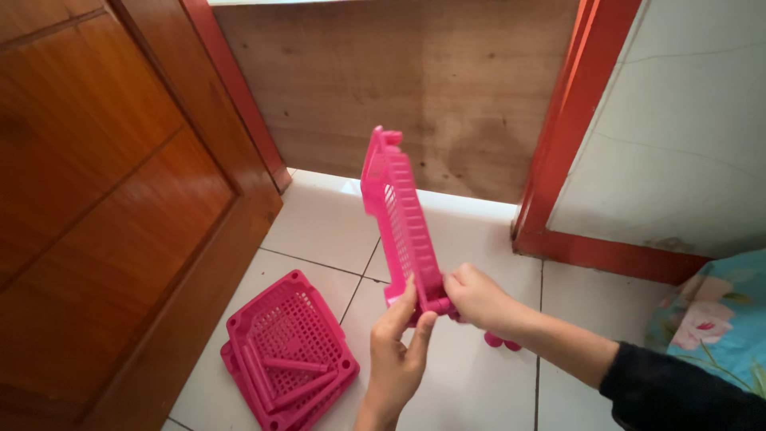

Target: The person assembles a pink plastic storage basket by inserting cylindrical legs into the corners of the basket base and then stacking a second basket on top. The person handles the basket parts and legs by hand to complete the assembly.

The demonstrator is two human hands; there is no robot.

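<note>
A pink plastic slotted rack shelf (399, 215) is held on edge above the white tiled floor, its long side running away from me. My right hand (479, 299) grips its near corner from the right, fingers closed around it. My left hand (396, 347) reaches up from below, and its fingertips touch the same near end. Small pink round pieces (501, 342) show just under my right wrist; what they belong to is hidden.
A stack of pink perforated trays (289, 351) with loose pink tubes on top lies on the floor at lower left. A brown wooden door (112, 207) stands open on the left. A plywood board, red frame (558, 160) and floral cloth (714, 319) lie behind and right.
</note>
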